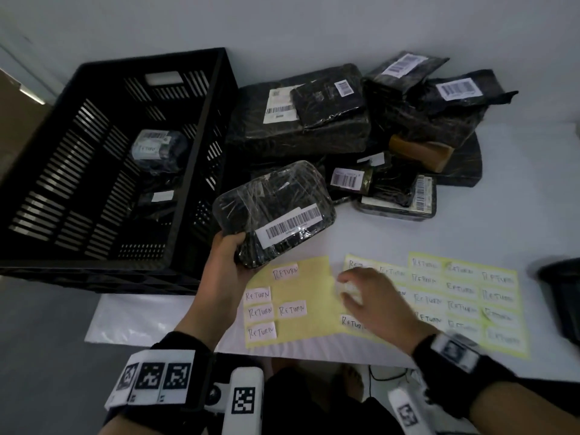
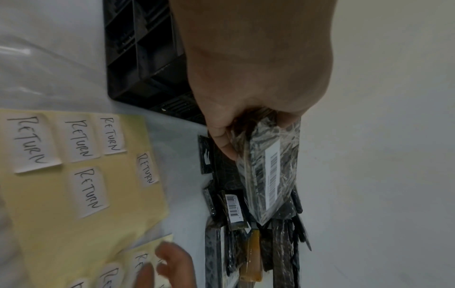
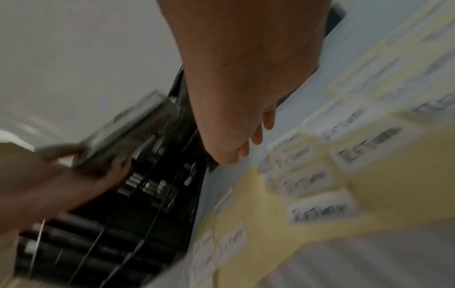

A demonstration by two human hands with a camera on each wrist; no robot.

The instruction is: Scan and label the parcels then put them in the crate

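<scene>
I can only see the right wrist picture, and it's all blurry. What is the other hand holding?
Observer: The left hand grips a black wrapped parcel with a barcode sticker on top.
Operator: Is anything in the crate yet?
Observer: Yes. The head view shows two parcels in the crate, and one bears a RETURN label.
Operator: What's the right hand got?
Observer: The right hand is over the yellow label sheet, its fingers curled round a small white thing, too blurred to name.

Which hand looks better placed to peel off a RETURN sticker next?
The right hand: it hovers over the sticker sheets, apparently holding something small and white. The left hand is busy gripping the wrapped parcel.
</scene>
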